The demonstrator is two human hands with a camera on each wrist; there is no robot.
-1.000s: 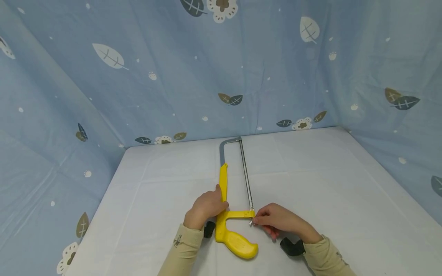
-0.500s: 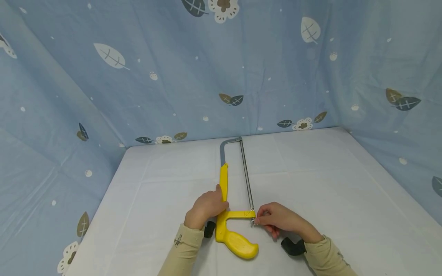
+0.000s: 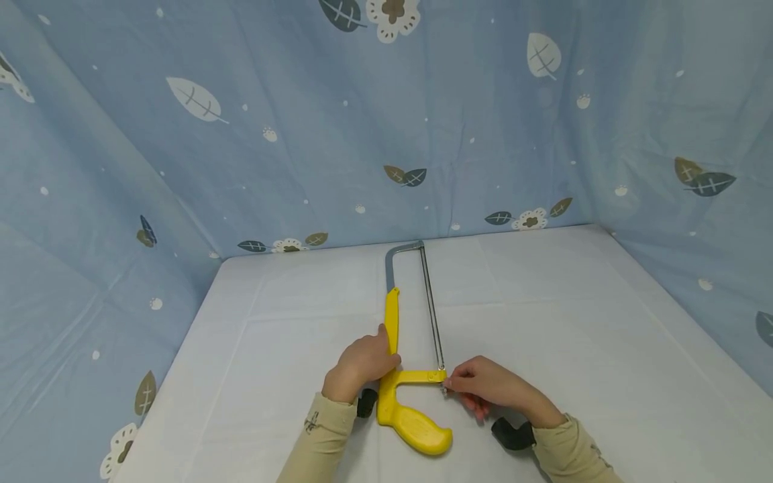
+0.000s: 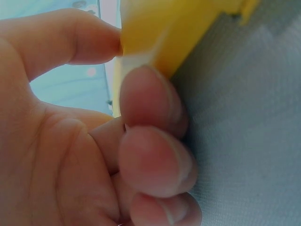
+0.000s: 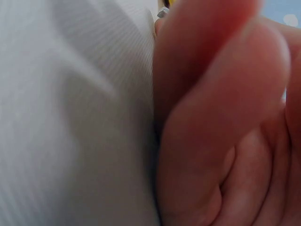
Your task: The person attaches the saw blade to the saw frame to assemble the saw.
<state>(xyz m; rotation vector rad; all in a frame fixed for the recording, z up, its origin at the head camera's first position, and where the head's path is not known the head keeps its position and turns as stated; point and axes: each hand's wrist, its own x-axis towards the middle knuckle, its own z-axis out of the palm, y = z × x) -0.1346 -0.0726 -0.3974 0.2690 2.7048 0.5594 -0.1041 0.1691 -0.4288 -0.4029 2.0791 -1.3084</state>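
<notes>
A hacksaw with a yellow handle and grey front bow lies flat on the white table. Its thin blade runs along the right side. My left hand grips the yellow frame above the handle; the left wrist view shows the thumb and curled fingers around its yellow edge. With thumb and forefinger, my right hand pinches the small metal wing nut at the blade's near end. In the right wrist view, blurred fingers hide nearly all of that nut.
White cloth covers the table. Blue patterned curtains stand behind it and along both sides. A black wrist device sits at the right cuff, and another black device at the left.
The wing nut has turned slightly between my right fingertips, which shifted a little around it. My left hand and the hacksaw have stayed in place.
</notes>
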